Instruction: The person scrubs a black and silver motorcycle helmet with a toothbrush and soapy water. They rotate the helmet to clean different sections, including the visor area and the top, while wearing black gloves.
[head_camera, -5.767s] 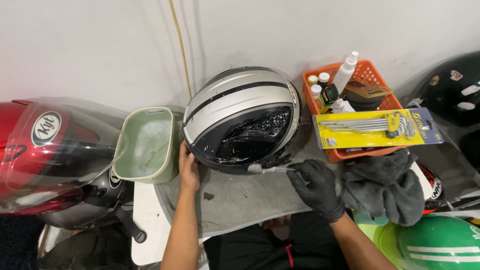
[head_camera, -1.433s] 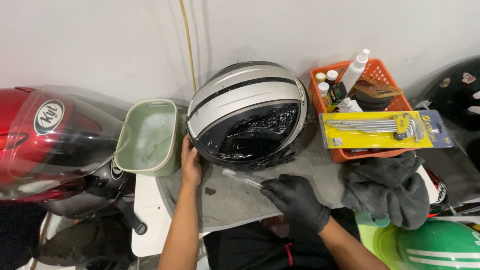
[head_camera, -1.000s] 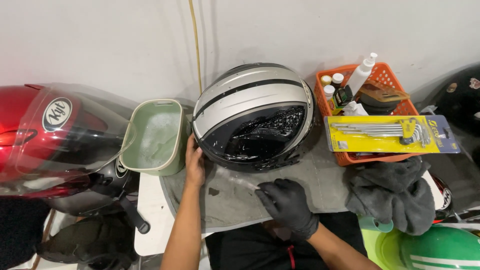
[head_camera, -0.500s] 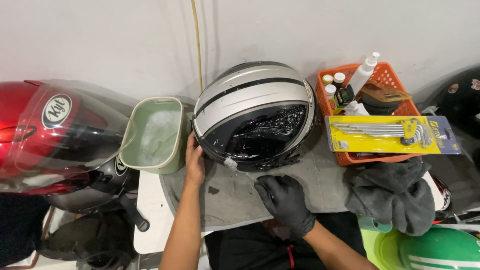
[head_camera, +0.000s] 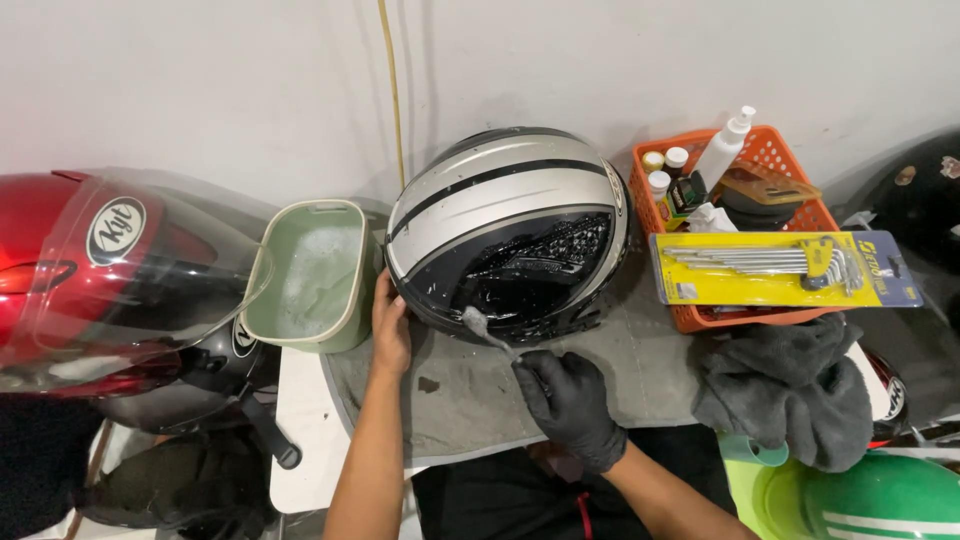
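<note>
Silver and black helmet (head_camera: 505, 225) sits wet in the middle of a grey mat (head_camera: 470, 390), right up against the wall. Bare left hand (head_camera: 389, 325) is flat against its lower left edge, fingers loose, bracing it rather than grabbing anything. Right hand (head_camera: 567, 398), in a black glove, is closed around the handle of a small brush (head_camera: 484, 331), with the bristle end touching the helmet's black lower rim.

Just left of the helmet is a pale green tub (head_camera: 312, 277) of soapy water, and past that a red helmet (head_camera: 90, 280) with a clear visor carrying an oval white-and-black label. On the right there's an orange basket (head_camera: 775, 150) of bottles, with a flat yellow card pack of hex keys (head_camera: 782, 270), blue at its right end, lying across its front. A dark grey cloth (head_camera: 785, 385) is bunched below it.
</note>
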